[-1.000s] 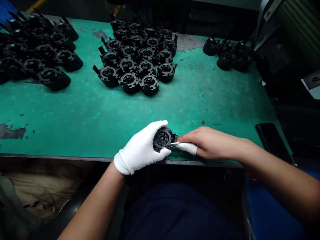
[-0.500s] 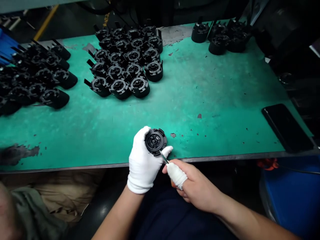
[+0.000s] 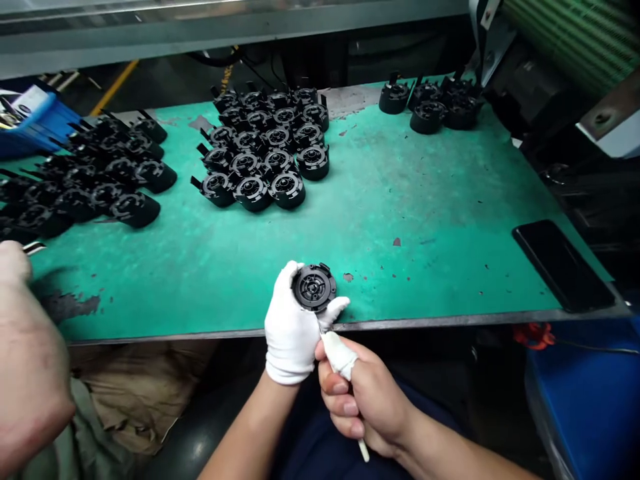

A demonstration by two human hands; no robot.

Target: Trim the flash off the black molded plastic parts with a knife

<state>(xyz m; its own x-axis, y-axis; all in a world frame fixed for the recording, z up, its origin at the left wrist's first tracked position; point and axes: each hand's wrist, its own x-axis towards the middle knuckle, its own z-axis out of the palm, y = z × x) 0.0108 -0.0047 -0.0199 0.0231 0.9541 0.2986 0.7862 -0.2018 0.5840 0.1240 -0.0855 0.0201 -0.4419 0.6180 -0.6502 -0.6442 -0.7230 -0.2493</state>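
My left hand (image 3: 291, 337), in a white glove, is closed round a black round plastic part (image 3: 314, 288) whose ribbed, ringed face is turned up. Its thumb sticks out to the right below the part. Bare except for a white cover on the thumb, my right hand (image 3: 370, 393) grips a slim hand tool (image 3: 364, 451) with a pale handle end and a thin metal tip. The tip is at the part's lower edge, beside the left thumb. Whether it touches the part, I cannot tell. The tool's exact kind is not clear.
Rows of black round plastic housings (image 3: 253, 193) stand on the green table (image 3: 400, 187), with another group (image 3: 135, 208) at left and several (image 3: 427, 117) at back right. A phone (image 3: 563, 267) lies at right. Another person's arm (image 3: 30, 360) reaches in at left, near a blue bin (image 3: 35, 127).
The camera view has tilted up. My right hand has drawn the tool down and towards me, off the part's face. The round part has turned in my left hand. Another person's arm has come further in.
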